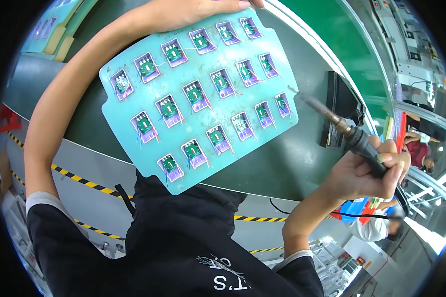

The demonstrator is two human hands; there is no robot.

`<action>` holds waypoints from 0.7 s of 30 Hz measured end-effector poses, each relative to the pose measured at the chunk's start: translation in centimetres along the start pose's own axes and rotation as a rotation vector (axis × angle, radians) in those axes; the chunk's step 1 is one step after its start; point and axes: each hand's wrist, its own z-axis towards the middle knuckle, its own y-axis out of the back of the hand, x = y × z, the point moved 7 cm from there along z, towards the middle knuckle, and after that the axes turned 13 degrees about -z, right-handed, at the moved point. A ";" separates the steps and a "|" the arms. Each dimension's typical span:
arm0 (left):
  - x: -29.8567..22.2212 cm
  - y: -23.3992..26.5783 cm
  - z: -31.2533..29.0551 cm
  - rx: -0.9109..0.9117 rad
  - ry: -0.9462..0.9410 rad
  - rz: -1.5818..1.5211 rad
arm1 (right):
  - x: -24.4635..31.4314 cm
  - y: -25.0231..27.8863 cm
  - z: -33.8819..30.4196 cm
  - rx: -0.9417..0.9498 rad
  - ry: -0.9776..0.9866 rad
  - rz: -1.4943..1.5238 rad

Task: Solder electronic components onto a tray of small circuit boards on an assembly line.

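Left arm (59,114): bowed outward from 8 o'clock and carried round to 12, the elbow set wide, presumably so that the rows are left unobstructed.
Tray (176,136): set aslant over the worktop (292,168) at the centre, its lower edge brought near the body, probably for easy reach and a clear view from above.
Circuit boards (195,94): seated singly in pockets, in three slanting rows of six; by this spacing each is likely held in place without fingers.
Wires (210,105): red and blue, trailed mostly towards 5 o'clock, perhaps so that the opposite ends of the boards are left exposed.
Left hand (203,9): laid along the tray's 12 o'clock edge, seemingly as a steadying rest; whether the fingers are closed on the rim cannot be told, the hand being cut off by the frame.
Soldering iron (349,133): pointed towards 10 o'clock, its tip just beside the tray's 3 o'clock edge; contact cannot be judged.
Black box (344,96): stood on the worktop at 2 o'clock from the right hand.
Right hand (366,173): clamped round the iron's handle, thumb and fingers together, wrist raised at 4 o'clock.
Cable (362,215): draped below the right hand, away from the tray.
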 end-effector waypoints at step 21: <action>-1.4 -0.2 0.2 -0.016 0.017 -0.018 | 0.2 -7.1 -0.9 0.320 0.028 -0.016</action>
